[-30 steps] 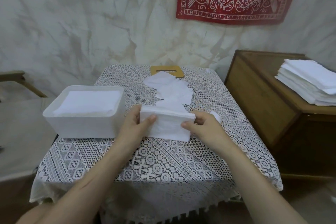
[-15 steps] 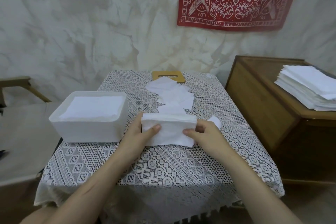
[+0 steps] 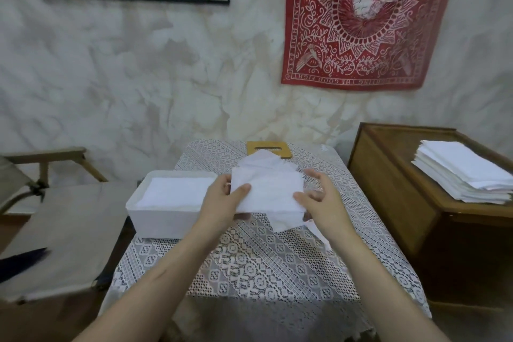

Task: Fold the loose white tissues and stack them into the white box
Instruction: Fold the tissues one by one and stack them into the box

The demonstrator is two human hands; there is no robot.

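Lace tablecloth point(image 3: 249, 272) below; my left hand point(image 3: 222, 197) pinches the tissue point(image 3: 269, 191), surely limp and featherlight, at its nine-o'clock edge; right hand point(image 3: 322, 200) spread wide at three.

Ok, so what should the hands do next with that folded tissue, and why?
Probably carry the folded tissue leftward and lay it in the white box. The left hand grips its left edge, the right hand is open beside it, and the box stands just to the left with flat tissues already inside.
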